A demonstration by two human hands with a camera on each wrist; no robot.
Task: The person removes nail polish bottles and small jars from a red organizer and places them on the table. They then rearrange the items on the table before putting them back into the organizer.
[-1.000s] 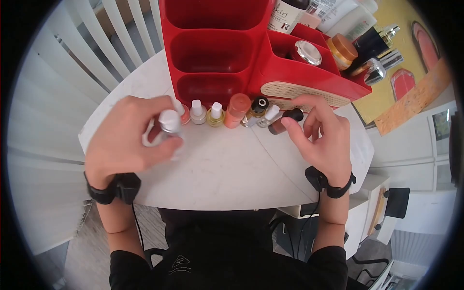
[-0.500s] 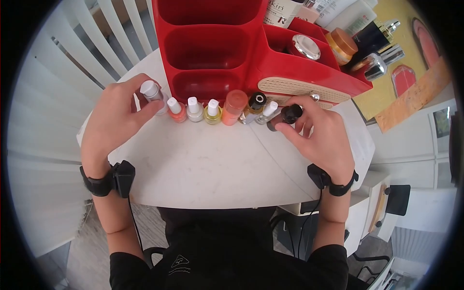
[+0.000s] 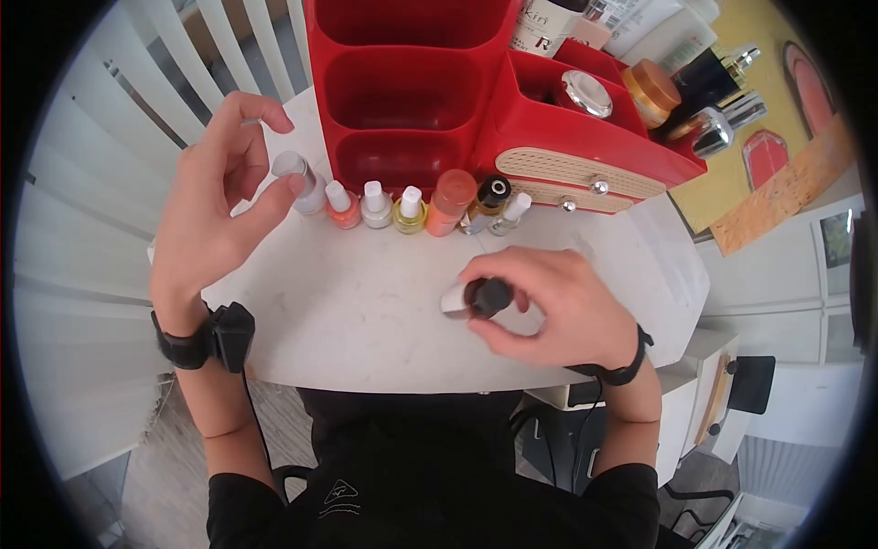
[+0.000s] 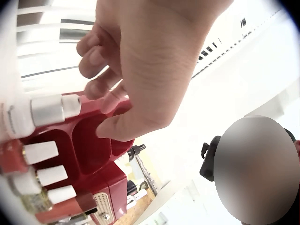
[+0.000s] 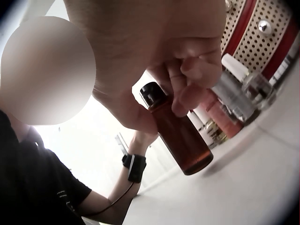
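In the head view, a red organizer (image 3: 549, 128) is seen from twelve to two o'clock, fitted with woven-look drawers (image 3: 549, 169) toward half past one. A silver-lidded jar (image 3: 585, 94) is held in it at one o'clock, with an amber-lidded jar (image 3: 651, 91) set just right. White slats (image 3: 206, 73) are lined up at ten; grey floor (image 3: 165, 448) is shown at eight.

Head view looks fwd/down from above; wrist views, v. close, face fingers (image 4: 96, 57), share bottle row (image 3: 410, 218).

Seven lined-up bottles (image 3: 409, 218), one brown bottle (image 5: 182, 137), two drawers (image 3: 549, 167), two silver knobs (image 3: 599, 187)
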